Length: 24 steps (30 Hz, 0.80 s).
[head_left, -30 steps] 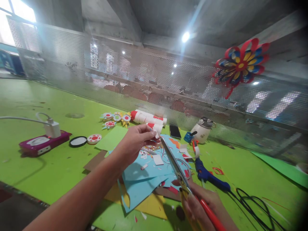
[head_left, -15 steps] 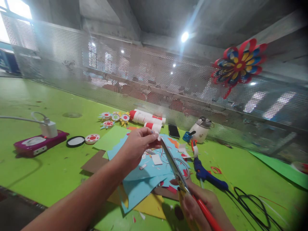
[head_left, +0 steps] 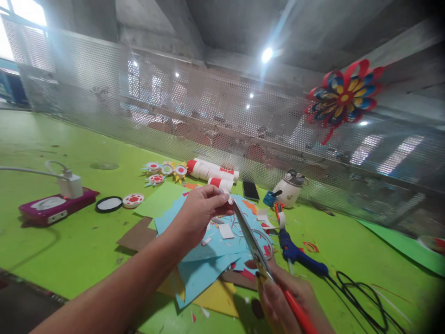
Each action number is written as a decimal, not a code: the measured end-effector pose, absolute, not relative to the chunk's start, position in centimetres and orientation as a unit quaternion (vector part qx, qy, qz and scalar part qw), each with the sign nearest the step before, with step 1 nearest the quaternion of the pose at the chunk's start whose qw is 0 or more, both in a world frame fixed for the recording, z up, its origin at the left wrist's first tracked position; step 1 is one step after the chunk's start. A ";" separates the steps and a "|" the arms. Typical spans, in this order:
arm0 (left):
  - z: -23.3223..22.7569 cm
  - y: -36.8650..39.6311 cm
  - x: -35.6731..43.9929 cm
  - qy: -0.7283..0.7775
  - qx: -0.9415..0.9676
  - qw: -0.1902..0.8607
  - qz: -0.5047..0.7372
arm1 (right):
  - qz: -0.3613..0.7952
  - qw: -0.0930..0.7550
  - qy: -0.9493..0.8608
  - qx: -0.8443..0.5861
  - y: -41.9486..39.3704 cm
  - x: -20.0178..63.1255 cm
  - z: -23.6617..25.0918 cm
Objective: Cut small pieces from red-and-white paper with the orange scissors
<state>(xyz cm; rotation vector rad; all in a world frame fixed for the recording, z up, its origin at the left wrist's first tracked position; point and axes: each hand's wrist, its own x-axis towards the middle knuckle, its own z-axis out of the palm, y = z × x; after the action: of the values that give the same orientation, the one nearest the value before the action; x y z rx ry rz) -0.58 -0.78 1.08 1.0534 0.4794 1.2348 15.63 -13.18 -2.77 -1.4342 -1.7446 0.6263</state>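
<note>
So the main change is small: the left hand [head_left: 200, 211] sits a touch lower and further right than a second ago, thumb and fingers pinched together on a tiny white paper piece with a jagged edge [head_left: 231, 200]. That piece is up over the pile of light blue paper sheets [head_left: 205, 283], right at the tips of the long silver scissors with a red handle [head_left: 252, 243]. My read is it's fiddly trimming and the paper's being nudged along for the blades, though tbh the bit is too small to tell how much is cut.

Right hand [head_left: 288, 292] is wrapped round the scissor handles. Blades look nearly together, but I can't tell if they're actually biting the paper or just beside it.

Versus half a second ago, barely anything's different at the hands. The hanging red, blue and yellow paper flower [head_left: 345, 98] dips slightly lower, that's about it. The short red-and-white paper roll [head_left: 221, 184] just beyond the fingers and the dark blue glue gun [head_left: 299, 255] on the lime green table [head_left: 86, 260] haven't budged.
</note>
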 end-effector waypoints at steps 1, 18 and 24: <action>1.1 -0.8 -0.6 0.211 0.465 0.664 0.547 | 0.247 0.390 -0.685 -0.563 -13.2 15.6 -2.8; 1.1 -0.7 -0.5 0.214 0.466 0.661 0.548 | 0.188 0.396 -0.706 -0.556 -13.1 15.5 -2.7; 1.0 -0.7 -0.7 0.216 0.474 0.661 0.540 | 0.247 0.403 -0.666 -0.578 -13.0 15.3 -3.0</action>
<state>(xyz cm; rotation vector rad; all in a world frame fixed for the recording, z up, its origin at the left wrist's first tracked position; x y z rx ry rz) -0.65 -0.66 1.02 1.0733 0.4883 1.2222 15.32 -13.00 -3.05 -1.4596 -1.6816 0.6240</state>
